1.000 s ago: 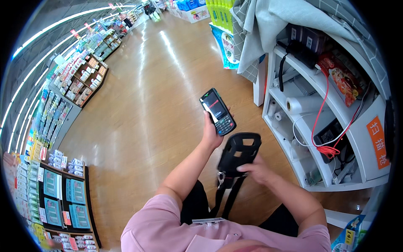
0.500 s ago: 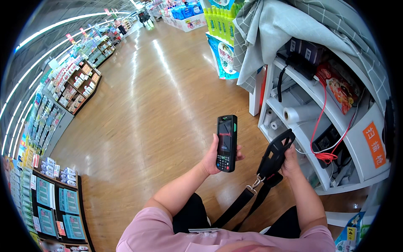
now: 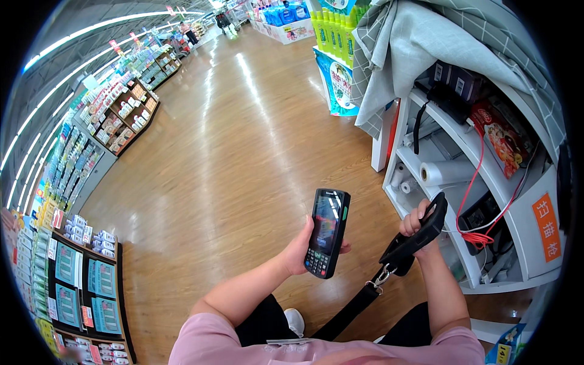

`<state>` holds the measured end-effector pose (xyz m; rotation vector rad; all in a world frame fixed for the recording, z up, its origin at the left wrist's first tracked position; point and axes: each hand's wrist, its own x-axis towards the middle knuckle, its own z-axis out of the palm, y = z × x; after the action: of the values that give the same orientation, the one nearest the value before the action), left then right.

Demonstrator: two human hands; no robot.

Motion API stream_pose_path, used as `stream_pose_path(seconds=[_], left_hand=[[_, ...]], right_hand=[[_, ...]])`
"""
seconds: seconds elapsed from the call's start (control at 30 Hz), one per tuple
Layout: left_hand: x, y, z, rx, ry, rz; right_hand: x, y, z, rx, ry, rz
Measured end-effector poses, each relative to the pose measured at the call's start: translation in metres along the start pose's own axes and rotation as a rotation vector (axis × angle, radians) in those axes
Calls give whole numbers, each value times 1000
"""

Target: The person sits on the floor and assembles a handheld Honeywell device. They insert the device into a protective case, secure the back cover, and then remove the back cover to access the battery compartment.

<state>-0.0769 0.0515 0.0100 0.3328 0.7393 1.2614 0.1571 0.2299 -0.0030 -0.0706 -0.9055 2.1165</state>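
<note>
Head view: both hands are occupied and held apart above the wooden floor (image 3: 243, 201). The left forearm extends diagonally inward from the lower edge, elbow bent. The left hand (image 3: 297, 248) is closed around the lower half of a handheld scanner (image 3: 328, 234), thumb along its left side, fingertips showing at its right. The scanner is held in front of the body, lit screen facing up, keypad nearest the wearer, top tipped slightly right.

The right forearm rises steeply, elbow bent. The right hand (image 3: 415, 224) grips a black case (image 3: 433, 226), fingers curled over its left side; thumb position cannot be told. The case is tilted, near the white shelf unit (image 3: 459, 149). A metal clip (image 3: 381, 278) joins its lower end to a black strap (image 3: 347, 313) running toward the wearer's lap.
</note>
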Motion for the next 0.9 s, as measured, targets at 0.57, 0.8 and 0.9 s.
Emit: stream_pose_path(seconds=[0.57, 0.8, 0.9], left_hand=[[23, -52, 16, 114, -249, -446], [19, -44, 46, 402, -63, -339], [23, -44, 52, 311, 20, -215]], right_hand=[[-18, 50, 14, 480, 189, 307], [-24, 61, -37, -28, 138, 696], [-65, 94, -3, -64, 100, 658]])
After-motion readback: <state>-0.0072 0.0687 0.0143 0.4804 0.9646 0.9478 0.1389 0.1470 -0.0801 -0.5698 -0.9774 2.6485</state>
